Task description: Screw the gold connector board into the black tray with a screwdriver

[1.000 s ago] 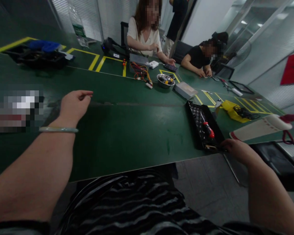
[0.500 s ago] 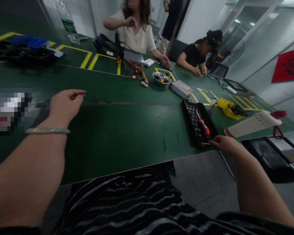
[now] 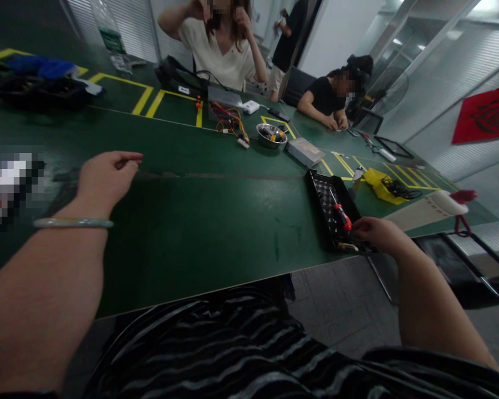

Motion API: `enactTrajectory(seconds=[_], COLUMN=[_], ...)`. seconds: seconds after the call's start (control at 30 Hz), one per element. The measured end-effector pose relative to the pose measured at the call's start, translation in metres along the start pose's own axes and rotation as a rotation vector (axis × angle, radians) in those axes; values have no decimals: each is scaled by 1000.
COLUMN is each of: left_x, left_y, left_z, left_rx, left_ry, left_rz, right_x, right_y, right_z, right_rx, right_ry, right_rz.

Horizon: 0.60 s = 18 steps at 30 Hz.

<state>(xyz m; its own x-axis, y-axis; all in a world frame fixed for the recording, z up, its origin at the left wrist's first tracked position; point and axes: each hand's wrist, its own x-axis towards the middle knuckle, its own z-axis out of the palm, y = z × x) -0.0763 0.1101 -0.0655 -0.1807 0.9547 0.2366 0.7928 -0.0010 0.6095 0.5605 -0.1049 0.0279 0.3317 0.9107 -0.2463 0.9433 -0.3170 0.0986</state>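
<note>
My left hand [image 3: 108, 177] is over the green table at the left, thumb and fingers closed together; what they hold, if anything, is too small to make out. At the right, a black tray [image 3: 321, 202] lies close to the table's front edge. Inside it rests a screwdriver [image 3: 341, 216] with a red and black handle, and small light-coloured pieces [image 3: 347, 247] are at its near end. My right hand [image 3: 376, 234] reaches over the tray's near right corner with its fingers pinched beside the screwdriver's handle. Whatever is between those fingertips is hidden.
A white cup [image 3: 428, 210] with a red-corded lid stands behind my right hand. Farther back are a metal bowl [image 3: 271, 143] of small parts, a grey box [image 3: 304, 152], coloured cables [image 3: 230, 123] and a yellow container [image 3: 380, 187]. Two people sit across the table.
My right hand has moved slightly left and farther into the tray, off the small light pieces and towards the screwdriver handle. The person opposite has raised both hands to the head.
</note>
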Motion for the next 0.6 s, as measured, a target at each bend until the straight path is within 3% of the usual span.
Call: enactTrajectory(seconds=[0.27,0.6], left_x=[1,-2], left_y=[-2,6], left_z=[1,-4], left_rx=[2,11], left_ry=[-20,-34], left_rz=[8,-12], right_x=[-10,-13], right_y=[-28,-45], right_z=[3,7], right_rx=[53,65], right_ry=[-127,-119], right_rz=[-201,-235])
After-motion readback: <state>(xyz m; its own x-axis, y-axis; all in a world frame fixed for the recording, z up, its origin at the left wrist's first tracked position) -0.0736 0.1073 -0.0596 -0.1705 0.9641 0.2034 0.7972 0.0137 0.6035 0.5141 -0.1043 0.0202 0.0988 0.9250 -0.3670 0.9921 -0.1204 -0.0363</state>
